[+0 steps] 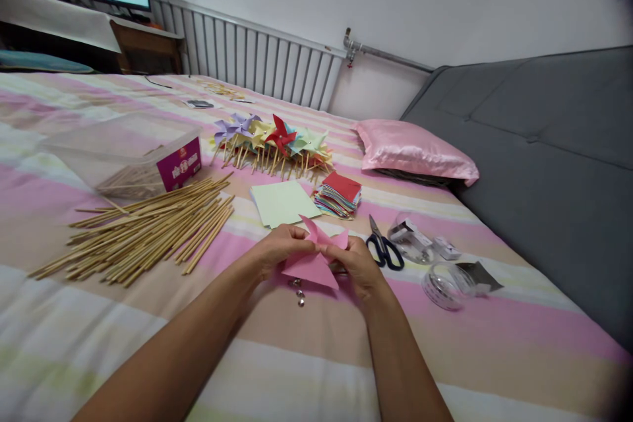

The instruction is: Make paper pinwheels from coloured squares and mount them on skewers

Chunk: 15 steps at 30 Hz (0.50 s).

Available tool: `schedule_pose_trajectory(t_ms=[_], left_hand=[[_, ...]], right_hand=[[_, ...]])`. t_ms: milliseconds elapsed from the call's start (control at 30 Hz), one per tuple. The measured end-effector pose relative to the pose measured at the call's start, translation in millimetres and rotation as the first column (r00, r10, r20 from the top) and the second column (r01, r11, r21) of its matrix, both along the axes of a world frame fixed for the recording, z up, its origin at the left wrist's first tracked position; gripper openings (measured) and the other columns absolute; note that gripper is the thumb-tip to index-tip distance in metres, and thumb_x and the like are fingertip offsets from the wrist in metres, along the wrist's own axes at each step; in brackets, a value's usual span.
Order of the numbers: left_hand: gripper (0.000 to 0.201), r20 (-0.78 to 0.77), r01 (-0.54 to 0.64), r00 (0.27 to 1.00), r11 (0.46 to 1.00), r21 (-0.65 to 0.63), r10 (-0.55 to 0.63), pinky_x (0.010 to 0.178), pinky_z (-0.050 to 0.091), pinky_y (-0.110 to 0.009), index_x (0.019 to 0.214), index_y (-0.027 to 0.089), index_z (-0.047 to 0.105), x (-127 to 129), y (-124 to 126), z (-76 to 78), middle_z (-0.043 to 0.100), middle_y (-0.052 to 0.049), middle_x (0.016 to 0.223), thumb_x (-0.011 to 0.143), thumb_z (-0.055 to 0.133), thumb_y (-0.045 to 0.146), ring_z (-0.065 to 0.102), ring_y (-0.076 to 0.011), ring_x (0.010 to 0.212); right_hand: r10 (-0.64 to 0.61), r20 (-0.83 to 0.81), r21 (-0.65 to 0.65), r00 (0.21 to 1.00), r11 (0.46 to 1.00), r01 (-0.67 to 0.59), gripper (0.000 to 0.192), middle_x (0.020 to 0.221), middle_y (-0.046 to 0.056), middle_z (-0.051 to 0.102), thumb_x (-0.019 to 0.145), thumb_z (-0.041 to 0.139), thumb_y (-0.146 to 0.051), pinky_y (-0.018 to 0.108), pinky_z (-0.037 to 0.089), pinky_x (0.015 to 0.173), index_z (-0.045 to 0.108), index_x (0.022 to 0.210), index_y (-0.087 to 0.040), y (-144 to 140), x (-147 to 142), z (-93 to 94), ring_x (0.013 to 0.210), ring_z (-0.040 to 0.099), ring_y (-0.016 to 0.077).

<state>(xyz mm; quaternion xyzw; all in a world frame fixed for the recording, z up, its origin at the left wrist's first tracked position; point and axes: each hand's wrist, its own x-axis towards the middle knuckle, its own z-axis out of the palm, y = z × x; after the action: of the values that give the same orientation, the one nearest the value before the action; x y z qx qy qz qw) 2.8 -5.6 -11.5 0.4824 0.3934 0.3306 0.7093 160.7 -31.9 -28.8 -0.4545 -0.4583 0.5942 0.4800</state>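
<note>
Over the striped bed (445, 356), both hands grasp the pink paper pinwheel (312, 262): left hand (277, 252) fingers pinch its left side, right hand (357, 265) the right. Best keep folded tips centred & tight, w/ pins (298, 291) just below, scissors (383, 247) beside.

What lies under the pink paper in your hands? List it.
Below the pink paper, held by left hand and right hand, small metal pins lie on the striped bedsheet; anything directly beneath is hidden.

Near of scissors (384, 249): bare bedspread, open
Left: bamboo sticks (143, 231) block
Right: tape rolls (442, 283) crowd
</note>
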Motion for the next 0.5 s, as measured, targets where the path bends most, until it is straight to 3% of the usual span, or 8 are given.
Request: schedule_pose_trajectory(t_ms=[200,333,433,500], left_hand=[[0.018,-0.054,-0.021,0.998,0.999,0.044,0.023,0.045,0.031,-0.022,0.053,0.012,0.059,1.5,-0.5,2.1,0.056,-0.002,0.050,0.054,0.072,0.025,0.046,-0.0098,0.044],[0.017,-0.021,-0.119,0.993,0.992,0.053,0.120,0.047,0.033,-0.022,0.057,0.011,0.063,3.3,2.3,-0.6,0.059,-0.003,0.052,0.054,0.072,0.025,0.049,-0.0110,0.046],[0.019,0.027,-0.255,0.967,0.967,0.021,0.254,0.047,0.036,-0.023,0.062,0.010,0.065,3.4,5.6,-2.6,0.062,-0.005,0.054,0.054,0.072,0.025,0.053,-0.0132,0.048],[0.020,0.094,-0.364,0.926,0.931,-0.031,0.365,0.046,0.037,-0.023,0.062,0.009,0.064,2.5,8.2,-4.0,0.062,-0.006,0.054,0.052,0.073,0.024,0.054,-0.0145,0.049]], right_hand=[[-0.016,0.055,0.032,0.998,0.999,0.014,0.031,0.046,-0.007,0.041,0.061,0.071,-0.034,0.020,0.023,0.041,0.048,0.054,-0.015,-0.4,-1.3,2.1,0.041,0.031,0.0044],[-0.110,0.047,0.097,0.993,0.990,0.105,0.028,0.059,-0.002,0.054,0.062,0.072,-0.036,0.020,0.034,0.048,0.058,0.070,-0.013,3.6,-2.2,2.4,0.051,0.046,0.0082],[-0.264,-0.006,0.200,0.964,0.945,0.260,0.040,0.074,0.001,0.060,0.063,0.072,-0.037,0.021,0.041,0.056,0.059,0.093,-0.015,7.9,-1.6,3.8,0.062,0.053,0.0102],[-0.402,-0.021,0.294,0.915,0.872,0.390,0.044,0.076,0.000,0.060,0.063,0.072,-0.036,0.022,0.042,0.058,0.057,0.100,-0.017,9.2,-0.6,5.7,0.064,0.053,0.0104]])
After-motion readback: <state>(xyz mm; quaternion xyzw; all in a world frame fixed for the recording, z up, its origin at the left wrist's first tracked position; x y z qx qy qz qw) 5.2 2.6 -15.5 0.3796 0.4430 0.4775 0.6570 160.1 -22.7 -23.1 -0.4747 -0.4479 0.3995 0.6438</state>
